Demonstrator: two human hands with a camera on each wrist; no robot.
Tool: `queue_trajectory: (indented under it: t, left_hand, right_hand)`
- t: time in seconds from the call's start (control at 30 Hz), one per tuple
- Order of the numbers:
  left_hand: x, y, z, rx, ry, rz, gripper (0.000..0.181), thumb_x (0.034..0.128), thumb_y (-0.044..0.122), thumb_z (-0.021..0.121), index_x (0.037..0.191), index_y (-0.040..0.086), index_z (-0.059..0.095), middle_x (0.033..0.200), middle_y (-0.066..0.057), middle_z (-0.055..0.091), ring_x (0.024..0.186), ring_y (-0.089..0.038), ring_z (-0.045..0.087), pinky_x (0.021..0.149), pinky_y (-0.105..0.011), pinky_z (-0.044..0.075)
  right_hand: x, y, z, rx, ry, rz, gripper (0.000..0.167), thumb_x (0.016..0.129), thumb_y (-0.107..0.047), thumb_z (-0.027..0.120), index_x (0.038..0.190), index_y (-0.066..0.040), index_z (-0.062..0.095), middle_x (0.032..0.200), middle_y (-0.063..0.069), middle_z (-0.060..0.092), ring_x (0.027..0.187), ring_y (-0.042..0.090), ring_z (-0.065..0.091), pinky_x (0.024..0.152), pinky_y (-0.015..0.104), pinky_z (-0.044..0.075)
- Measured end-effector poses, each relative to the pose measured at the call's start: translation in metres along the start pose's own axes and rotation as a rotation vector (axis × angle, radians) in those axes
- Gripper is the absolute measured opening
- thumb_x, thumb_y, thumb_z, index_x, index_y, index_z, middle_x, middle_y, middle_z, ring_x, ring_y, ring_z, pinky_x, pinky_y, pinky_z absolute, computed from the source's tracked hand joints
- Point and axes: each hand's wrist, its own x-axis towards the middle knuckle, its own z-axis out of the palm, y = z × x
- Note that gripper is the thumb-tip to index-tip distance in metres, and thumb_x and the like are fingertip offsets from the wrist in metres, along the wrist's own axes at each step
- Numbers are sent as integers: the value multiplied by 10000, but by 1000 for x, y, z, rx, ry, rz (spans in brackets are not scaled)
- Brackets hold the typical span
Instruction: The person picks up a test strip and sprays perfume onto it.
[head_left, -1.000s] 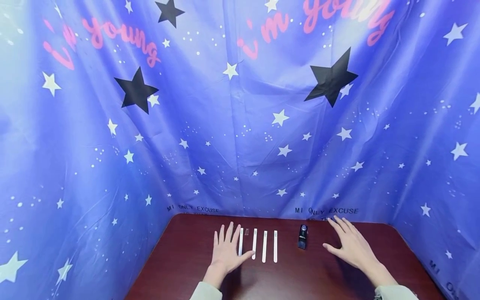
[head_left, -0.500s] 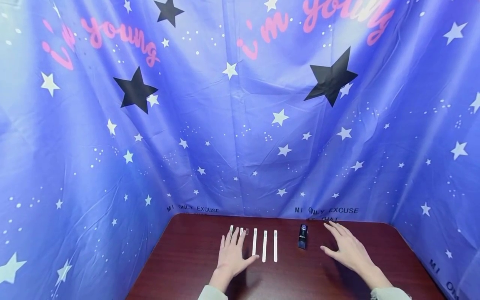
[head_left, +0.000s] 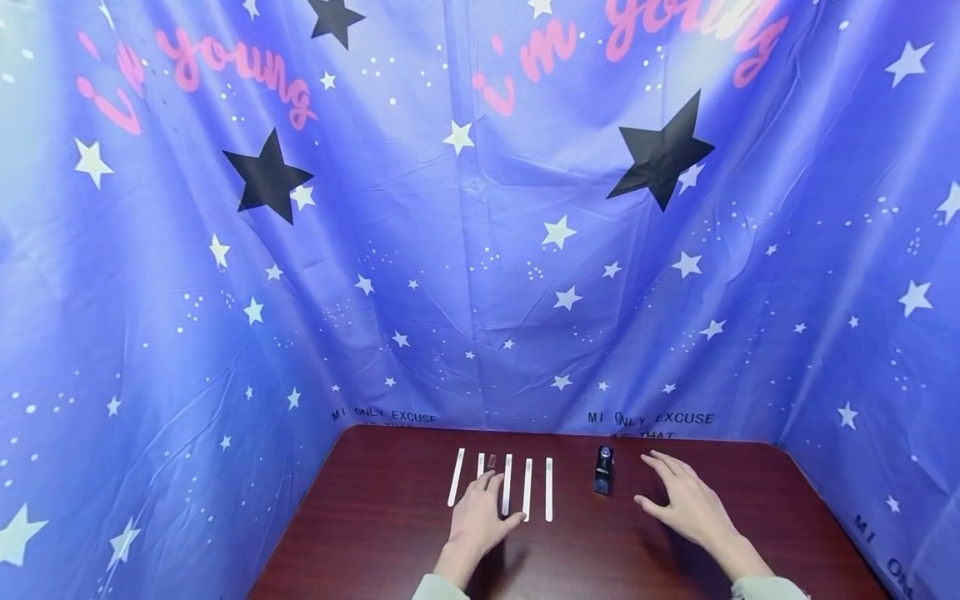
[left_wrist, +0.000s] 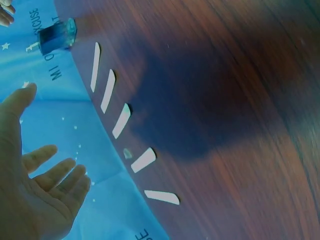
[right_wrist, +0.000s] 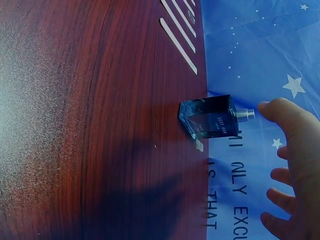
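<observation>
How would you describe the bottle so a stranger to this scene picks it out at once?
On the reddish-brown table, before the starry blue cloth, find the row of five white strips. Between them and the person's right hand stands the bottle. It is dark, boxy and upright with a silvery nozzle, whereas the strips are flat and pale.

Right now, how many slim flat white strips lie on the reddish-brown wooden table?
5, left to right: leftmost strip, second strip partly behind the left hand, third strip, fourth strip, and rightmost strip nearest the dark glass bottle. The left wrist view shows all five.
</observation>
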Motion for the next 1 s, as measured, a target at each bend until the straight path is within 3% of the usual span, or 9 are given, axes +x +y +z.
queue_trajectory:
  t: [0.17, 0.33, 0.57, 0.83, 1.0]
  left_hand:
    - [1, 9, 7, -31, 0, -26, 684, 731, 538, 802, 1250, 126, 631, 1200, -84, 678, 1076, -269, 668, 826, -370, 592]
    - [1, 18, 12, -123, 19, -70, 565, 714, 474, 842, 1136, 136, 676, 1052, -39, 715, 952, -249, 700, 778, -371, 590]
    - [-2, 28, 25, -227, 11, -109, 420, 710, 395, 868, 1015, 151, 715, 973, -23, 733, 862, -243, 713, 705, -351, 586]
    - [-5, 38, 44, -370, 2, -157, 286, 690, 299, 891, 886, 179, 721, 794, 42, 712, 693, -99, 663, 602, -261, 531]
    - [-2, 48, 57, -489, 1, -226, 224, 691, 224, 888, 831, 163, 724, 736, 80, 708, 628, 2, 598, 579, -210, 501]
  right_hand:
    - [-2, -1, 3, 15, -21, 32, 678, 747, -398, 820, 1296, -54, 617, 1343, 195, 602, 1226, 417, 549, 929, 603, 513]
    - [-6, -4, 6, 24, -40, 56, 664, 765, -414, 808, 1294, -60, 621, 1345, 182, 605, 1228, 412, 550, 932, 600, 513]
    - [-9, -8, 14, 26, -42, 64, 641, 765, -383, 815, 1285, -60, 624, 1334, 179, 613, 1211, 406, 564, 909, 594, 530]
    - [-11, -15, 21, 38, 1, 47, 631, 737, -361, 838, 1264, -81, 634, 1304, 153, 631, 1179, 394, 590, 878, 573, 544]
    - [-16, -15, 25, 38, 19, 42, 627, 719, -338, 851, 1249, -74, 644, 1285, 151, 644, 1165, 388, 601, 869, 570, 548]
